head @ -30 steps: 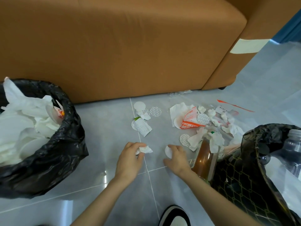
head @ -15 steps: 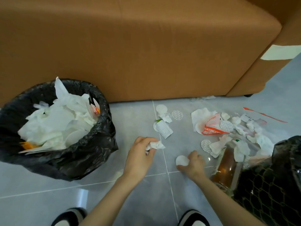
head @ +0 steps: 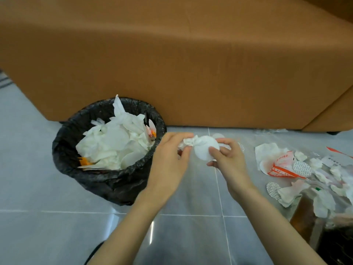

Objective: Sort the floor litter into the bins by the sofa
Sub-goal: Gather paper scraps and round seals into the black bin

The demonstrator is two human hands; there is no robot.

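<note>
Lettering on red-white wrapper (head: 282,166) illegible

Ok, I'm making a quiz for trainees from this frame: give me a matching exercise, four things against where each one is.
1 crumpled tissue
2 round white disc
3 red-and-white wrapper
4 black-lined bin

A on the floor, at right
B pinched by the right hand
C by the sofa, left side
D gripped by the left hand

Pairs: 1-D, 2-B, 3-A, 4-C
</note>
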